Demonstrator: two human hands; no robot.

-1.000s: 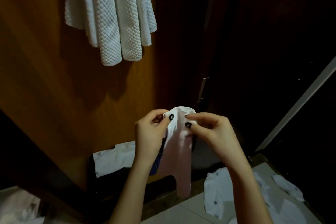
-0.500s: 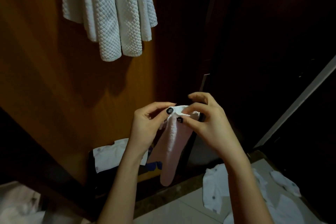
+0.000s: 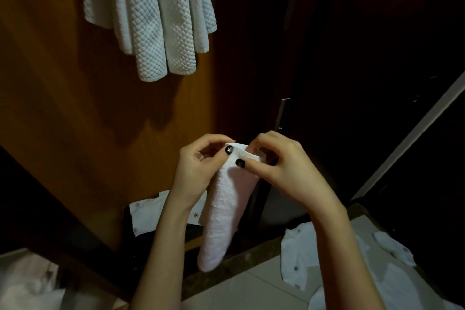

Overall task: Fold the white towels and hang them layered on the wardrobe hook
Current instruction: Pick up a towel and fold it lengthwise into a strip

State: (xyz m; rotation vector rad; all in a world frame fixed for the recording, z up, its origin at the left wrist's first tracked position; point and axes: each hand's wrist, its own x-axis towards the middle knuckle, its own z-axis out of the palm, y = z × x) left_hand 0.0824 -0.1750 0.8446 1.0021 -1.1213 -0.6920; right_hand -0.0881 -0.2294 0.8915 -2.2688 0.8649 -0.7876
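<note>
White towel (image 3: 221, 214), folded narrow, pinched at its top edge by fingers (image 3: 254, 165) of left hand (image 3: 198, 166) and right hand (image 3: 284, 171), below quilted towels (image 3: 151, 20) against wardrobe panel (image 3: 63, 108).

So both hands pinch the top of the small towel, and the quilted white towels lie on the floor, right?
Not quite. The head view shows the quilted white towels hanging against the wooden panel, above the hands, not lying on the floor. The left hand and right hand do both pinch the top of the small towel.
</note>
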